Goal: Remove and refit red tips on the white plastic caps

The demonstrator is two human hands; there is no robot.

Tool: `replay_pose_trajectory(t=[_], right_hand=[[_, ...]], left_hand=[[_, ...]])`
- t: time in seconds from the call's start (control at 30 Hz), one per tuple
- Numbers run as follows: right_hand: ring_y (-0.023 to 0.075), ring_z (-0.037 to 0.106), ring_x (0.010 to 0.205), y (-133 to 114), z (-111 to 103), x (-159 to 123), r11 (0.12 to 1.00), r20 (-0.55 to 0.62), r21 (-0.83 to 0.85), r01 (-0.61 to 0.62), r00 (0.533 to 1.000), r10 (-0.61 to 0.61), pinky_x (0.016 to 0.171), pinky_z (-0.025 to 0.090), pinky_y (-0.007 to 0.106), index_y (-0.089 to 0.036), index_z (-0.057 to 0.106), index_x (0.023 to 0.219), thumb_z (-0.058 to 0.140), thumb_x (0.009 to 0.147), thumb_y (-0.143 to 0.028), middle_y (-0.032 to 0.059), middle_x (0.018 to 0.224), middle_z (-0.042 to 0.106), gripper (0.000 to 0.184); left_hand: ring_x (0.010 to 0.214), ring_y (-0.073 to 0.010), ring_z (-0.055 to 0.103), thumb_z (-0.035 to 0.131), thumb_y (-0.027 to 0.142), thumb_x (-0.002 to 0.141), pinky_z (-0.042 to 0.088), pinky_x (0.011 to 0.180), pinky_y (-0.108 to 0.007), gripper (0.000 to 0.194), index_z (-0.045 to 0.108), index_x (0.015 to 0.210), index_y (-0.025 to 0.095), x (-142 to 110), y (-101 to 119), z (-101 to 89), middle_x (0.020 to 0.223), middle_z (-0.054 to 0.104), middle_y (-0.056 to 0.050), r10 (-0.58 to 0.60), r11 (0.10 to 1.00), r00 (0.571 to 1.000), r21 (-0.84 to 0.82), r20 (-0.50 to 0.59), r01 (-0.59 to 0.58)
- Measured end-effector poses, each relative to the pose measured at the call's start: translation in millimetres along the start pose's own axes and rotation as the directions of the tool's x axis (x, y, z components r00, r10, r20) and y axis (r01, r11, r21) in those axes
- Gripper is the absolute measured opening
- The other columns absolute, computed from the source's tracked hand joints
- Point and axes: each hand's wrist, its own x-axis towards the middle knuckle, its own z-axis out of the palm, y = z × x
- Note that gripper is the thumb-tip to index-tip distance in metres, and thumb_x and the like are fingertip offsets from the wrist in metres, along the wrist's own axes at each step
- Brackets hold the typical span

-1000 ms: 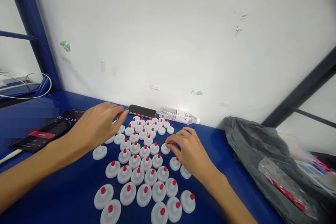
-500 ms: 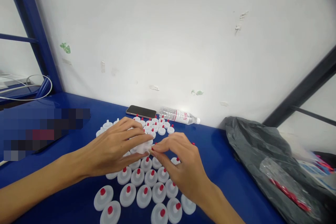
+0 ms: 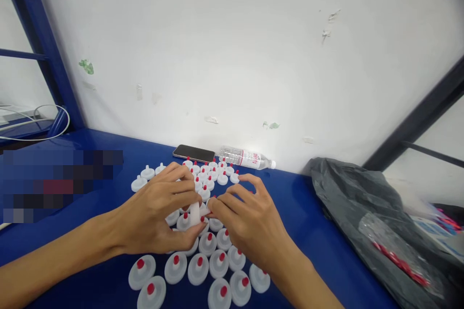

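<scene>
Several white plastic caps with red tips (image 3: 197,268) stand in rows on the blue table (image 3: 90,270). My left hand (image 3: 159,212) holds one white cap (image 3: 195,212) on edge above the rows, thumb below and fingers over it. My right hand (image 3: 250,224) meets it from the right, its fingertips pinched at the cap's nozzle; a small red piece may be between them, but I cannot make it out. A few white caps without red tips (image 3: 145,176) lie at the left of the group.
A dark phone (image 3: 194,153) and a lying clear water bottle (image 3: 246,158) rest against the white wall. A grey plastic bag (image 3: 366,222) with red pieces fills the right side. White cables (image 3: 39,123) hang at the far left by a blue frame post.
My left hand came from the far left caps to the middle holding a white cap. My right hand rose from the rows and joined it, and the cap has turned on edge.
</scene>
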Motion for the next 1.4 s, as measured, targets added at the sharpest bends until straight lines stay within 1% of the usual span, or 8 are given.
replay_pose_trajectory(t=[0.2,0.37,0.47,0.6,0.77,0.9,1.03,1.4], right_hand=[[0.0143,0.065,0.072,-5,-3,5,1.0,-0.068,0.011,0.0,0.998,0.001,0.11,0.039,0.04,-0.017,0.074,0.093,0.05,0.11,-0.008,-0.0037,0.074,0.075,0.031],[0.0134,0.069,0.075,43,-19,-17,0.978,-0.059,-0.019,-0.208,0.977,0.206,0.113,0.038,0.041,-0.019,0.075,0.099,0.059,0.112,-0.014,-0.0034,0.087,0.083,0.021],[0.0189,0.071,0.078,71,-22,-32,0.918,0.034,-0.087,-0.388,0.919,0.392,0.104,0.042,0.044,-0.018,0.077,0.104,0.058,0.113,-0.024,0.0028,0.092,0.083,0.022],[0.0224,0.072,0.09,68,-9,-37,0.903,0.267,-0.069,-0.424,0.864,0.426,0.087,0.049,0.038,-0.018,0.079,0.117,0.061,0.11,-0.02,0.0059,0.101,0.078,0.019],[0.0224,0.069,0.091,53,5,-37,0.895,0.503,-0.04,-0.445,0.765,0.403,0.077,0.048,0.036,-0.019,0.079,0.125,0.061,0.106,-0.01,0.0063,0.103,0.072,0.027],[0.0242,0.068,0.1,56,6,-39,0.876,0.595,-0.041,-0.48,0.693,0.407,0.083,0.048,0.038,-0.021,0.077,0.131,0.056,0.108,-0.01,0.0075,0.108,0.073,0.034],[0.0251,0.069,0.106,59,7,-40,0.855,0.648,-0.037,-0.518,0.639,0.415,0.09,0.05,0.041,-0.021,0.076,0.136,0.058,0.11,-0.016,0.0077,0.111,0.075,0.032],[0.0242,0.069,0.108,61,5,-40,0.84,0.676,-0.035,-0.541,0.606,0.419,0.094,0.05,0.04,-0.025,0.082,0.117,0.061,0.109,-0.02,0.0052,0.11,0.079,0.022]], left_hand=[[0.07,-0.0161,0.045,0.066,0.016,0.085,0.039,0.07,-0.034,0.009,0.061,0.079,0.022,3,3,-0.5,0.065,0.054,0.005,-0.117,0.966,0.993,-0.229,0.012,0.117],[0.056,-0.0145,0.046,0.048,0.034,0.103,0.04,0.057,-0.03,0.043,0.05,0.061,0.024,-1,-23,-19.0,0.056,0.05,0.004,-0.33,0.913,0.944,-0.256,-0.005,0.318],[0.057,-0.0154,0.054,0.05,0.041,0.106,0.042,0.055,-0.029,0.035,0.068,0.083,0.024,-3,-43,-26.8,0.067,0.064,0.003,-0.496,0.862,0.863,-0.179,-0.098,0.475],[0.055,-0.0164,0.054,0.058,0.046,0.101,0.041,0.057,-0.03,0.029,0.073,0.11,0.023,-4,-52,-21.5,0.066,0.063,0.005,-0.571,0.818,0.808,-0.023,-0.145,0.574],[0.05,-0.015,0.052,0.051,0.047,0.104,0.043,0.062,-0.032,0.033,0.072,0.111,0.023,-7,-51,-12.6,0.069,0.068,0.005,-0.544,0.822,0.83,0.12,-0.128,0.557],[0.057,-0.0144,0.058,0.05,0.056,0.107,0.051,0.065,-0.032,0.04,0.073,0.109,0.023,-10,-56,-11.2,0.1,0.078,-0.002,-0.479,0.854,0.868,0.159,-0.127,0.495],[0.07,-0.0168,0.062,0.051,0.055,0.108,0.052,0.058,-0.03,0.042,0.077,0.11,0.023,-10,-58,-12.4,0.124,0.069,-0.009,-0.441,0.857,0.881,0.208,-0.172,0.47],[0.109,-0.0285,0.065,0.045,0.043,0.113,0.052,0.101,-0.042,0.035,0.071,0.117,0.02,-7,-58,-14.5,0.116,0.073,-0.01,-0.398,0.873,0.904,0.238,-0.158,0.426]])
